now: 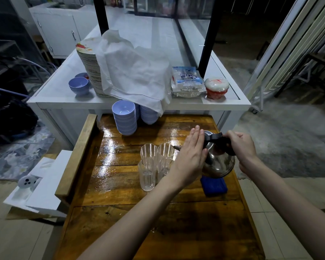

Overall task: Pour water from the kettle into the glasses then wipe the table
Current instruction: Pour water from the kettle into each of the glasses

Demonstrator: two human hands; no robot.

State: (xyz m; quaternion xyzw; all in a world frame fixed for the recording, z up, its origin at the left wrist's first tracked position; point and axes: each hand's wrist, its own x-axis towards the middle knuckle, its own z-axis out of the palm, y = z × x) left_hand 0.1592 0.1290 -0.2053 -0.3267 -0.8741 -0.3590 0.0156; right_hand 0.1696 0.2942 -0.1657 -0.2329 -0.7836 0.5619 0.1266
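Observation:
A shiny steel kettle (220,164) with a black handle stands tilted over the right side of the wet wooden table (120,184). My right hand (242,145) grips the black handle. Fingers straight, my left hand (189,156) lies flat against the kettle's lid and left side. Several clear ribbed glasses (148,166) stand in a cluster just left of the kettle, its spout pointing at them. A folded blue cloth (214,186) lies on the table under the kettle's near edge.
Stacks of lilac bowls (124,117) stand at the table's far end. Behind is a white counter (51,94) with a plate stack, a white cloth (137,72), packets and a red-and-white tub (216,88). White foam pieces (39,186) lie at left.

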